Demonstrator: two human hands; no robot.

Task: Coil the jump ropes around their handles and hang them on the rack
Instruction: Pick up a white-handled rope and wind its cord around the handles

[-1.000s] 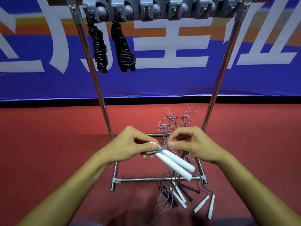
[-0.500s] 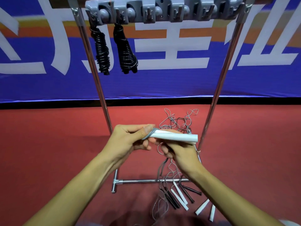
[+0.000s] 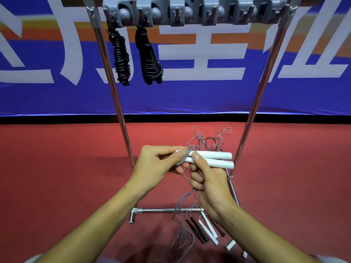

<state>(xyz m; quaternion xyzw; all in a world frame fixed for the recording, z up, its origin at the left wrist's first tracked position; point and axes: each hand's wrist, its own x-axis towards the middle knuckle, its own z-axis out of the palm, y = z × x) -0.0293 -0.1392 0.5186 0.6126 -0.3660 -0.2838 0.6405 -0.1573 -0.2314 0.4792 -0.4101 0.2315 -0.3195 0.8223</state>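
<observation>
Two white handles (image 3: 214, 158) lie side by side and level, pointing right, in front of the rack. My left hand (image 3: 161, 164) pinches their left ends, thumb pressing the grey rope (image 3: 183, 204) against them. My right hand (image 3: 207, 179) grips the handles from below, thumb on top, with the grey rope running down through its fingers to the floor. The grey hook bar (image 3: 193, 12) of the rack spans the top. Two coiled black ropes (image 3: 121, 57) (image 3: 150, 59) hang from its left hooks.
Loose black and white handles (image 3: 205, 229) lie on the red floor by the rack's base bar (image 3: 163, 210). A tangle of thin ropes (image 3: 207, 141) sits behind my hands. Chrome uprights (image 3: 115, 103) (image 3: 260, 95) stand on each side. A blue banner fills the back.
The white handles swung from pointing down-right to level. My right hand moved from above them to underneath, and the two handles now sit slightly lower and side by side.
</observation>
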